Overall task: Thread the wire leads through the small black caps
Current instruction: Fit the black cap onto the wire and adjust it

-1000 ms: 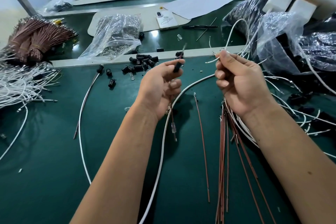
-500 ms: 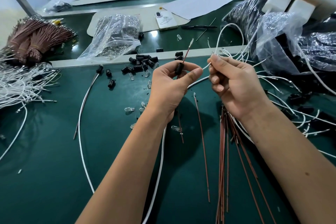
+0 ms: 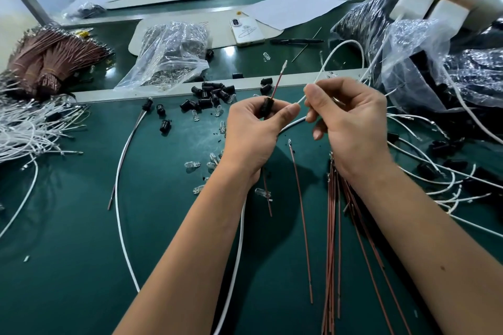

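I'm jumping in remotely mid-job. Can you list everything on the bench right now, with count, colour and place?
black cap: one, black, pinched in left hand, brown lead sticking up out of it
white lead: one, white, pinched in right hand, arcing back over the bench
loose caps: a pile, black, by the centre rail
glass bulbs: several, clear, scattered left of the left wrist
brown leads: a bunch, brown, under the right forearm
white leads: a heap, white, far left
brown bundles: tied bundles, brown, back left
clear bag: one, behind the caps
phone: one, white, back centre
left hand
right hand
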Demonstrator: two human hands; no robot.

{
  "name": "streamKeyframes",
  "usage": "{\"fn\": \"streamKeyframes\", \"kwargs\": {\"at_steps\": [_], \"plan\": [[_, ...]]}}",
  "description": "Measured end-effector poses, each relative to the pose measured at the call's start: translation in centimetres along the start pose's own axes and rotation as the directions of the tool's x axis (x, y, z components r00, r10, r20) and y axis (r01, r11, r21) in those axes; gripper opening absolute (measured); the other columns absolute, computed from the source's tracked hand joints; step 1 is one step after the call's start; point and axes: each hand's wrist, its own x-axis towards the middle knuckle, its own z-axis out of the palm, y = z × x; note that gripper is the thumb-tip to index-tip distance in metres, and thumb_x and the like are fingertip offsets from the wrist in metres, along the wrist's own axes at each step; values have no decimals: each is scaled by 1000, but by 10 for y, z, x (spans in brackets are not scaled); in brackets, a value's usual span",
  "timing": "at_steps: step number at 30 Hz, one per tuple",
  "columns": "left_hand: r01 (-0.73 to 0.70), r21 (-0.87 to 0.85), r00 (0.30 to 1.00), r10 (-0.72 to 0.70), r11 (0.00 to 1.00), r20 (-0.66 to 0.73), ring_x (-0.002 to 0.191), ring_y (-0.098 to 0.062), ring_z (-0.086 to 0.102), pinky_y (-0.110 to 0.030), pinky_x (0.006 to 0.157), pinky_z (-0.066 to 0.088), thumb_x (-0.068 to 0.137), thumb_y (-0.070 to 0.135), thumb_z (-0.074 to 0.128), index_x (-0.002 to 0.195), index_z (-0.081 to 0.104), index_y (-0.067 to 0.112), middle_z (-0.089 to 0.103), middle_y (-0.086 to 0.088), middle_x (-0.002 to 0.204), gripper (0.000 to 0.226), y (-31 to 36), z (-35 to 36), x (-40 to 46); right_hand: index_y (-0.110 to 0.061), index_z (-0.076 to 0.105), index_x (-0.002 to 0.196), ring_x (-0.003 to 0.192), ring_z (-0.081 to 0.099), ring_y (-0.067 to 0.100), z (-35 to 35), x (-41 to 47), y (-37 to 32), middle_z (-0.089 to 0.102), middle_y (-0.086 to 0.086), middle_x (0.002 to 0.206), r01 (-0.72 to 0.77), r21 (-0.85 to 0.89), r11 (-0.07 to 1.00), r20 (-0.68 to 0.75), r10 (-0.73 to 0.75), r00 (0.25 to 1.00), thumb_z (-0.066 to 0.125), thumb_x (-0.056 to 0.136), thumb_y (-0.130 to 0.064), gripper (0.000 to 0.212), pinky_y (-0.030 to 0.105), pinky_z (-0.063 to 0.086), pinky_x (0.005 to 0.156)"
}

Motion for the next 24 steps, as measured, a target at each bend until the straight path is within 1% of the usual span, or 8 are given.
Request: {"fn": "streamKeyframes", "kwargs": {"at_steps": [2, 6, 13, 17, 19, 21, 23, 24], "plan": [[-2, 5, 1000, 2, 1000, 13, 42, 0, 38, -10, 47, 35, 85, 8, 79, 72, 70, 10, 48, 12, 49, 15, 1, -1, 0, -11, 72, 90, 58, 63, 16, 0, 0, 2, 69, 5, 74, 91, -77, 993, 13, -90, 996, 76, 93, -10, 6, 24, 46, 42], [7, -16, 999, -6, 1000, 33, 40, 0, 35, -10, 45, 33, 85, 5, 78, 71, 68, 8, 46, 13, 47, 17, 3, -3, 0, -12, 73, 89, 61, 65, 15, -3, 1, 3, 71, 1, 78, 94, -134, 986, 82, -84, 993, 79, 90, -10, 6, 24, 48, 43], [39, -9, 997, -38, 999, 62, 43, -7, 29, -16, 43, 28, 87, 11, 77, 72, 68, 9, 39, 9, 49, 18, 5, -3, -1, -18, 73, 85, 71, 69, 20, -3, 1, 1, 73, 2, 78, 76, -98, 992, 89, -67, 994, 80, 88, -6, 14, 24, 52, 48], [16, -31, 993, -12, 999, 120, 44, -9, 27, -17, 43, 26, 88, 14, 76, 81, 71, 3, 39, 8, 50, 15, 7, -4, -2, -15, 72, 88, 72, 71, 23, -2, 0, -1, 75, 9, 82, 34, -29, 999, 70, -32, 997, 78, 90, -6, 10, 24, 51, 48], [8, 4, 991, -9, 1000, 132, 47, -9, 30, -19, 46, 27, 88, 15, 76, 82, 72, 6, 42, 8, 52, 12, 7, -7, -3, -15, 72, 88, 70, 69, 20, -3, 0, -3, 77, 9, 84, 9, -1, 1000, 57, -9, 998, 76, 92, -7, 10, 24, 50, 49], [47, 2, 984, -47, 999, 171, 52, -9, 31, -21, 52, 23, 91, 17, 69, 90, 75, 7, 42, 6, 58, 12, 8, -9, -3, -14, 72, 90, 66, 66, 17, -5, 2, -4, 77, 7, 84, -8, 2, 1000, 36, 8, 999, 75, 93, -8, 7, 24, 49, 49], [114, -71, 973, -97, 991, 209, 59, -10, 32, -28, 61, 15, 97, 15, 54, 102, 74, 2, 41, -3, 72, 25, 10, -9, -3, -12, 72, 90, 64, 63, 15, -7, 3, -5, 76, 7, 83, -34, 20, 999, 33, 33, 999, 74, 93, -8, 6, 23, 46, 48], [138, -109, 969, -112, 984, 219, 63, -10, 34, -30, 62, 16, 99, 11, 46, 108, 73, -1, 42, -6, 79, 30, 11, -8, -3, -12, 72, 89, 63, 62, 15, -7, 4, -6, 76, 7, 83, -55, 42, 998, 40, 53, 998, 74, 93, -7, 7, 23, 45, 47]]}}
